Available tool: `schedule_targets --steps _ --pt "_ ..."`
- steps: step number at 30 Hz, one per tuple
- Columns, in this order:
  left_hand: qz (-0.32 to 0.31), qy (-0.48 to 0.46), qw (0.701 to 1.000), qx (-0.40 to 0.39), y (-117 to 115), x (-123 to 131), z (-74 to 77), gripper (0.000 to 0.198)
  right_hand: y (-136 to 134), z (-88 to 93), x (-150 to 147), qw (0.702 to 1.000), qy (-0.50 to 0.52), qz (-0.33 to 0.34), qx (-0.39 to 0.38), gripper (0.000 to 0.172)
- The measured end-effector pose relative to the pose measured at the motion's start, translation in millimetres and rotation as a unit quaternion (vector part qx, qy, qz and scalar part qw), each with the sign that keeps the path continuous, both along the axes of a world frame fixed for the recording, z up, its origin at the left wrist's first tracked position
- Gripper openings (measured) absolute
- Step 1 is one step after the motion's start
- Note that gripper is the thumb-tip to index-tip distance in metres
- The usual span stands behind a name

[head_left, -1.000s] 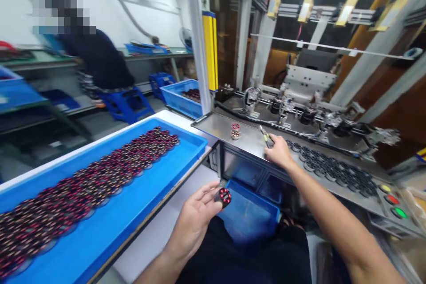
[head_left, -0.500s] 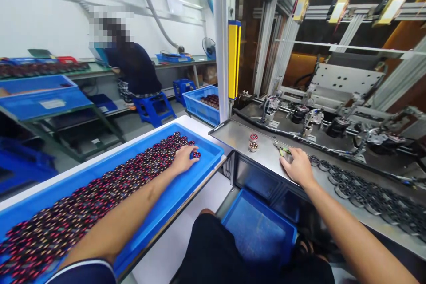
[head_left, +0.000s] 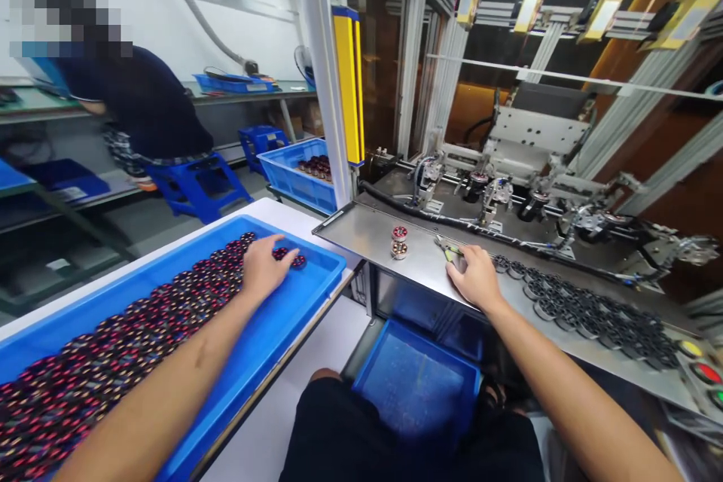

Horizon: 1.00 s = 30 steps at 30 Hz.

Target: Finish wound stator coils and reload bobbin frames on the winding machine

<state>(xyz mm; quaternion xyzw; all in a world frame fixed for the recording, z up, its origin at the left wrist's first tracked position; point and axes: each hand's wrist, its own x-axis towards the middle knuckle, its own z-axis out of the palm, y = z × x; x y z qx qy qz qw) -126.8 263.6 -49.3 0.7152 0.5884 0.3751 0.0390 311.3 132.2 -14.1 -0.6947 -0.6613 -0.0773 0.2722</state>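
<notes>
My left hand [head_left: 264,269] is over the right end of a long blue tray [head_left: 316,282]. Its thumb and fingers curl round a small round motor stator [head_left: 280,252], dark with red. Another stator [head_left: 299,261] lies just beyond the thumb tip. Rows of similar stators [head_left: 163,316] fill the left and middle of the tray. On the metal bench [head_left: 361,230], my right hand [head_left: 475,276] is closed round the green handles of small cutters [head_left: 448,247], jaws pointing left. Left of them stand two stators [head_left: 399,241], one red-topped and one copper-coloured, stacked or close together.
Many black rings [head_left: 593,309] lie right of my right hand. Behind the bench is a machine with metal fixtures [head_left: 497,196]. A yellow post [head_left: 349,86] rises at its left corner. A blue bin [head_left: 418,376] sits below. A person [head_left: 135,105] sits on a blue stool at left.
The view has turned to the right. My left hand has drawn back slightly over the tray, and a second stator now shows between its fingers. My right hand stays on the cutters.
</notes>
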Motion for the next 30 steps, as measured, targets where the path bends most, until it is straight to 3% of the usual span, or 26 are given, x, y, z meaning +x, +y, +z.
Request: schedule_targets --steps 2,5,9,13,16,20,23,26,28,30 --pt "-0.021 -0.031 0.999 0.026 -5.5 24.1 26.2 0.046 -1.2 1.3 -1.0 1.0 0.006 0.0 -0.005 0.038" --pt "-0.119 -0.05 0.992 -0.006 -0.9 76.0 54.6 0.037 -3.0 3.0 -1.5 1.0 0.022 0.007 -0.01 0.041" --pt "-0.265 -0.072 0.951 -0.14 24.3 146.3 65.5 0.028 -4.7 4.4 -1.3 0.998 0.042 0.032 -0.018 0.042" --pt "-0.378 -0.126 0.887 -0.235 30.1 185.6 74.1 0.032 -11.3 8.8 -4.5 0.999 0.027 0.032 -0.022 0.034" --pt "-0.427 -0.161 0.86 -0.229 14.3 197.2 81.2 0.036 -18.8 12.9 -7.5 1.0 0.006 0.018 -0.014 0.026" --pt "-0.448 -0.194 0.854 -0.183 3.4 202.6 82.4 0.036 -20.3 13.5 -9.9 1.0 0.007 -0.007 0.006 0.025" --pt "-0.419 -0.243 0.859 -0.165 4.1 197.9 90.8 0.036 -20.7 11.7 -11.5 1.0 0.028 -0.006 0.011 0.025" --pt "-0.362 -0.309 0.867 -0.147 -2.6 187.1 108.8 0.054 -22.2 11.5 -9.5 0.998 0.059 0.012 0.001 0.024" --pt "-0.326 -0.346 0.87 -0.129 -19.3 177.7 121.8 0.073 -22.1 15.5 -7.1 0.996 0.087 0.032 -0.003 0.023" --pt "-0.316 -0.371 0.866 -0.107 -52.3 167.1 131.6 0.083 -23.6 23.9 -7.4 0.99 0.125 0.058 0.006 0.022"
